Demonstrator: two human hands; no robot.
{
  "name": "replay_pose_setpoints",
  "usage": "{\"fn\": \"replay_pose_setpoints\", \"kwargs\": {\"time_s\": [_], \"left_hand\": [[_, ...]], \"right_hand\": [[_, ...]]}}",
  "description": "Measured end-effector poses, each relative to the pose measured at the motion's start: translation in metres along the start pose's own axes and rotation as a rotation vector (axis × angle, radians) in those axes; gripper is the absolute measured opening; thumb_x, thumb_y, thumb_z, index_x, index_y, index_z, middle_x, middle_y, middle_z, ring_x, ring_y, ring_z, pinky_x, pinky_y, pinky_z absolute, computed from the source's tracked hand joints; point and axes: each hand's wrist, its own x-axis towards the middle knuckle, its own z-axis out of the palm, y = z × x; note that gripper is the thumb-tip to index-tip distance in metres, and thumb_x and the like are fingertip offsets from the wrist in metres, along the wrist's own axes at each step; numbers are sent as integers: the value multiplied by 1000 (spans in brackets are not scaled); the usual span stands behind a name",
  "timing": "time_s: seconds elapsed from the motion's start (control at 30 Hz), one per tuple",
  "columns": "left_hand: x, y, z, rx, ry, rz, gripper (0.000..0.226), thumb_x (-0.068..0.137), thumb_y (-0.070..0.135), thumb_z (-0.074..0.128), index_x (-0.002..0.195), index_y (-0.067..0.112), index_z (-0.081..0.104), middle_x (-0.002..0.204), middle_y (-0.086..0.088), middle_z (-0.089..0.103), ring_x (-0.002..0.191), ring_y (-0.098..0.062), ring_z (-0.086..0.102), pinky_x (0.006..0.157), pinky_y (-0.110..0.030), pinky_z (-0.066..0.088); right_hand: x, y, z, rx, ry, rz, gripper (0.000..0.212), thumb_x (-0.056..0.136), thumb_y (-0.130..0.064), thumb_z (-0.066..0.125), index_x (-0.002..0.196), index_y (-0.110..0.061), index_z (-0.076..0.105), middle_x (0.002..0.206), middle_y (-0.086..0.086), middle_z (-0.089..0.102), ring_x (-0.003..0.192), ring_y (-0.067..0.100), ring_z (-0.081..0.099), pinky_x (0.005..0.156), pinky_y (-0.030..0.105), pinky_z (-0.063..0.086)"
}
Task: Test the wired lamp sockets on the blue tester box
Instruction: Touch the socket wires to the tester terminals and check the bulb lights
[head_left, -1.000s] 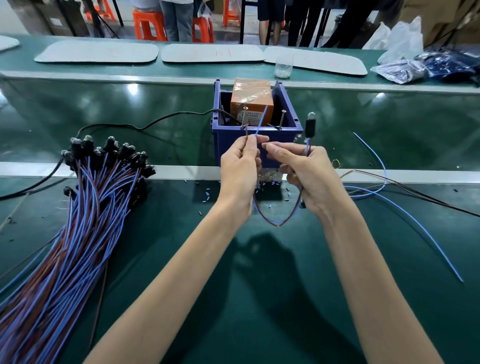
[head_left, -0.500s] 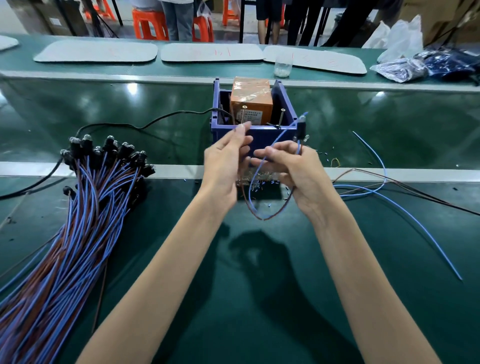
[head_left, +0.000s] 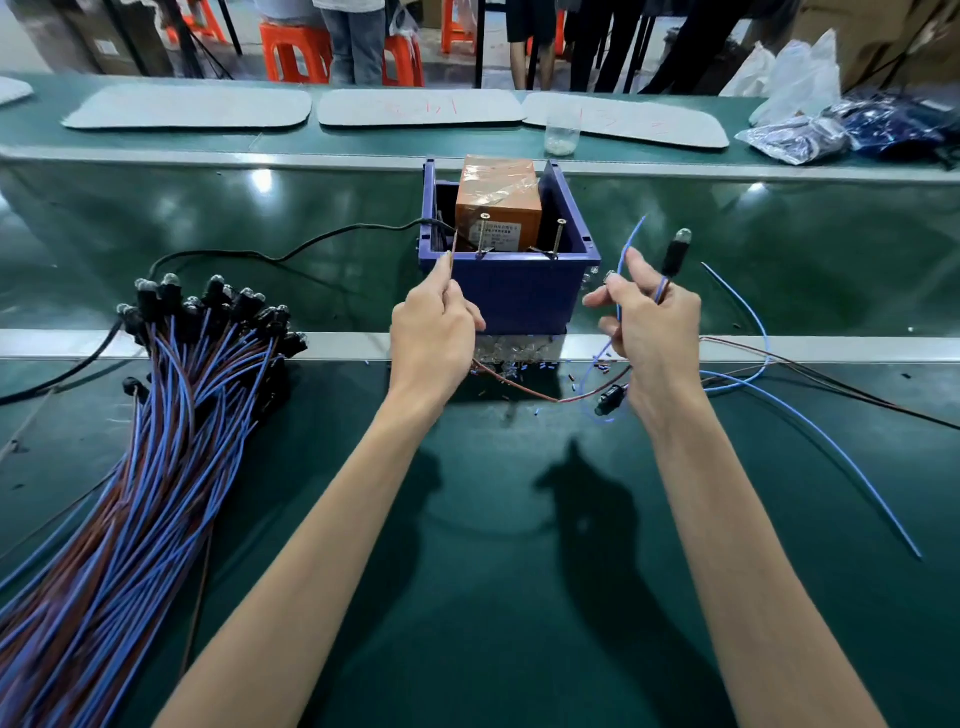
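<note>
The bench (head_left: 493, 571) has a dark green, shiny top, and a silver strip (head_left: 182, 345) runs across it from side to side. The blue tester box (head_left: 509, 291) sits in the middle, just past the strip. It has an orange block (head_left: 498, 202) and two upright metal pins (head_left: 558, 236) inside. A black cord (head_left: 291, 249) goes into the box from the left.

The left hand (head_left: 436, 332) is in front of the box, and its fingers pinch a brown wire (head_left: 514, 384). The tip of the wire points up near the box's front left corner. The right hand (head_left: 649, 332) is to the right of the box. Its thumb and first finger pinch a blue wire (head_left: 631, 244), and a black lamp socket (head_left: 675, 254) sticks up above the hand.

A big pile of wired sockets (head_left: 171, 395) lies on the left of the bench. A few loose wires (head_left: 831, 447) lie on the right. Tiny wire bits are scattered near the box.

At the far side are flat grey mats (head_left: 192, 106), a clear cup (head_left: 561, 135) and plastic bags (head_left: 800, 130). Behind them are orange stools (head_left: 296, 52) and people's legs.
</note>
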Motion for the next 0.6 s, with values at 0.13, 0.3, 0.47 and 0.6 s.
{"fn": "replay_pose_setpoints", "kwargs": {"time_s": [0.13, 0.3, 0.47, 0.6], "left_hand": [[-4, 1, -1, 42, 12, 80, 39, 102, 14, 37, 138, 19, 51, 53, 14, 61, 44, 2, 47, 49, -5, 35], [-5, 3, -3, 25, 97, 117, 20, 101, 19, 46, 111, 18, 63, 64, 13, 68, 38, -2, 40, 53, -26, 39], [-4, 2, -4, 9, 85, 79, 4, 100, 18, 45, 103, 20, 44, 63, 10, 69, 37, -5, 40, 54, -35, 45], [-5, 1, -3, 26, 75, 81, 7, 99, 15, 46, 95, 21, 49, 59, 13, 68, 35, -5, 36, 47, -27, 35]], "right_hand": [[7, 6, -4, -101, -23, 5, 31, 94, -6, 50, 121, -10, 65, 51, -11, 47, 43, 2, 34, 42, 10, 29], [7, 11, -5, -186, -89, -2, 31, 93, -9, 50, 117, -15, 68, 60, -4, 34, 45, 6, 26, 42, 11, 27], [6, 11, -3, -200, -131, 1, 29, 94, -9, 49, 114, -15, 69, 62, -4, 30, 46, 5, 24, 43, 11, 27], [6, 12, -3, -178, -175, 16, 29, 95, -7, 49, 116, -12, 68, 53, -10, 29, 41, 3, 23, 40, 10, 25]]}}
